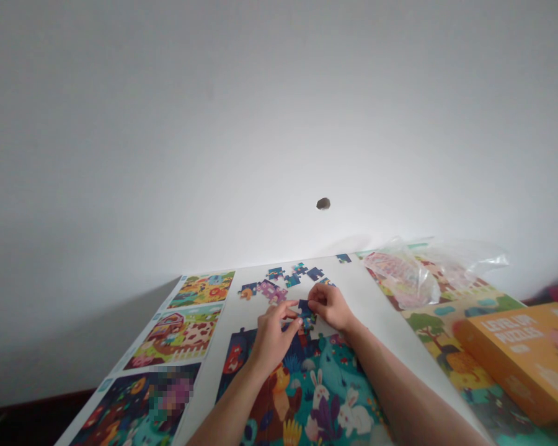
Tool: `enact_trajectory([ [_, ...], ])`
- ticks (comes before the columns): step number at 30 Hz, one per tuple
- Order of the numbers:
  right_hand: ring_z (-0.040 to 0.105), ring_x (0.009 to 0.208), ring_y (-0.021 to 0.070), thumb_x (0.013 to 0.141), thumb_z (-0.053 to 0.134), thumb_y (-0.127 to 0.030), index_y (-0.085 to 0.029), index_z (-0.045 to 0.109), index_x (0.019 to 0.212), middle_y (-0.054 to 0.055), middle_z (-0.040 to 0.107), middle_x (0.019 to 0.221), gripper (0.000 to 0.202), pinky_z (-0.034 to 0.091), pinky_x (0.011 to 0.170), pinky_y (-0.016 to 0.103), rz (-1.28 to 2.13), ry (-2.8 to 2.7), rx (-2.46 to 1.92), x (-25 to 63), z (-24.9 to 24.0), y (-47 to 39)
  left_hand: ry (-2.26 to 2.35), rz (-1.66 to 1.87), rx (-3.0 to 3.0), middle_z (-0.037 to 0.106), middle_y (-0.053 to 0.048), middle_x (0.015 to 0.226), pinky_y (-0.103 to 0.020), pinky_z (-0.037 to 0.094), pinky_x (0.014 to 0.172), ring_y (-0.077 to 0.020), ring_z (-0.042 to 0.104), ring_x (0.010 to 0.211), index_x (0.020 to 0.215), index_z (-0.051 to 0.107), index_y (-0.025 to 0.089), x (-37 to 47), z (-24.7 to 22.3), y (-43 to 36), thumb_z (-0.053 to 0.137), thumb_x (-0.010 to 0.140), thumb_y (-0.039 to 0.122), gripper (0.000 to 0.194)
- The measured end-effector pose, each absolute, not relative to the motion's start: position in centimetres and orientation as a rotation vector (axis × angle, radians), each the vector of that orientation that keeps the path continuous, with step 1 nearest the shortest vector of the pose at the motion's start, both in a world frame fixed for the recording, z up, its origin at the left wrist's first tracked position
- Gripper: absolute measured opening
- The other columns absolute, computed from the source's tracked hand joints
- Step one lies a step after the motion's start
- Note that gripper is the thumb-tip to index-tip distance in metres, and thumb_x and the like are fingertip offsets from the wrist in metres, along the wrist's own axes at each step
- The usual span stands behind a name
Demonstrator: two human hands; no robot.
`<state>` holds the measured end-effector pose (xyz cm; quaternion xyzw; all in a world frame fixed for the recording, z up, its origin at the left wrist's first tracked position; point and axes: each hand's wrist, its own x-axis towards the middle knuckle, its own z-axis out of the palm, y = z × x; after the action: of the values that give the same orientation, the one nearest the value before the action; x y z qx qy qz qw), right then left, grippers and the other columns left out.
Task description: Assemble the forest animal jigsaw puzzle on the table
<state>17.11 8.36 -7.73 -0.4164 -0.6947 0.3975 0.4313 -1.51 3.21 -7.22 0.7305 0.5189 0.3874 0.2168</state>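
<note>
Standing behind everything, a big pale wall point(260, 124) with a hole point(323, 204) in it meets a white table point(248, 322). On the table, the joined jigsaw point(318, 396) lies flat near the person, showing rabbits and plants. To the right is an orange puzzle box point(521, 353), with a see-through plastic bag point(413, 279) behind it. Picture cards point(183, 337) line the left side. Both hands meet at the jigsaw's far edge. The right hand point(330, 303) pinches a dark blue piece point(307, 310) with thumb and first finger. The left hand point(276, 328) has its thumb and first finger curled beside it; I cannot tell if they grip. It looks like piece-joining work, and matching small knobs and gaps calls for gentle turning and a light press. Loose pieces point(272, 290) lie beyond the hands.
</note>
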Motion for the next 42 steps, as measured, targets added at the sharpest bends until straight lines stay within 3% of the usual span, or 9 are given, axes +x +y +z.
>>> enact_trajectory([
  [4,0.059,0.058,0.0134,0.076,0.058,-0.023,-0.018,0.06,0.081,-0.001,0.064,0.064,0.007,0.041,0.056,0.022,0.89,-1.66,-1.127,17.0,-7.8,8.7,1.544,1.047,2.129,0.072,-0.003,0.091,-0.035,0.048,0.09,-0.0206,0.065,0.096,0.111,0.062,0.021,-1.5,-6.8,3.0,0.057,0.085,0.024,0.026],
  [8,0.065,0.064,0.0153,0.081,0.057,-0.027,-0.019,0.062,0.086,0.001,0.07,0.069,0.011,0.044,0.063,0.024,0.799,-1.62,-1.247,17.1,-8.0,9.0,1.959,0.909,2.209,0.069,-0.006,0.11,-0.043,0.044,0.089,-0.0275,0.057,0.108,0.105,0.066,0.023,-1.7,-6.6,2.7,0.055,0.085,0.021,0.023],
  [12,0.065,0.067,0.0154,0.083,0.058,-0.028,-0.021,0.065,0.088,0.0,0.072,0.073,0.012,0.044,0.064,0.025,0.745,-1.666,-1.329,17.1,-8.1,9.2,2.284,0.725,2.168,0.061,-0.008,0.129,-0.051,0.04,0.089,-0.0343,0.048,0.118,0.118,0.064,0.023,-2.0,-6.8,2.7,0.055,0.085,0.027,0.035],
  [22,0.062,0.083,0.0172,0.079,0.065,-0.026,-0.022,0.069,0.086,0.001,0.071,0.089,0.009,0.043,0.076,0.027,0.536,-1.855,-1.405,17.0,-7.7,8.7,2.248,0.646,2.199,0.057,-0.011,0.134,-0.053,0.038,0.09,-0.0369,0.045,0.119,0.119,0.065,0.024,-2.0,-6.8,2.7,0.053,0.085,0.032,0.037],
  [26,0.061,0.075,0.0164,0.081,0.06,-0.028,-0.021,0.07,0.086,0.002,0.071,0.082,0.013,0.043,0.071,0.027,0.563,-1.913,-1.362,17.0,-7.3,8.3,2.204,0.676,2.206,0.056,-0.011,0.134,-0.052,0.039,0.091,-0.0356,0.046,0.118,0.116,0.067,0.023,-2.1,-6.9,2.8,0.054,0.085,0.033,0.035],
  [31,0.061,0.067,0.0159,0.077,0.055,-0.019,-0.021,0.072,0.088,0.001,0.073,0.079,0.021,0.043,0.065,0.026,0.715,-1.983,-1.276,17.2,-6.9,7.9,2.178,0.667,2.224,0.057,-0.01,0.133,-0.051,0.04,0.091,-0.0352,0.046,0.117,0.116,0.068,0.024,-2.0,-7.0,2.8,0.053,0.086,0.033,0.034],
  [36,0.06,0.087,0.0188,0.073,0.053,-0.014,-0.024,0.072,0.101,0.001,0.072,0.095,0.035,0.044,0.082,0.028,0.672,-2.137,-1.133,17.1,-6.4,7.5,2.025,0.668,2.352,0.055,-0.006,0.136,-0.05,0.039,0.091,-0.0346,0.046,0.119,0.116,0.068,0.031,-1.6,-6.8,2.4,0.054,0.087,0.033,0.032],
  [42,0.042,0.122,0.028,0.08,0.053,-0.025,-0.027,0.057,0.126,0.005,0.058,0.131,0.046,0.031,0.099,0.046,0.321,-2.001,-1.608,17.1,-7.0,8.0,1.959,0.634,2.388,0.056,-0.003,0.136,-0.055,0.036,0.093,-0.0388,0.042,0.124,0.118,0.066,0.035,-1.5,-6.6,2.1,0.054,0.087,0.034,0.033],
])
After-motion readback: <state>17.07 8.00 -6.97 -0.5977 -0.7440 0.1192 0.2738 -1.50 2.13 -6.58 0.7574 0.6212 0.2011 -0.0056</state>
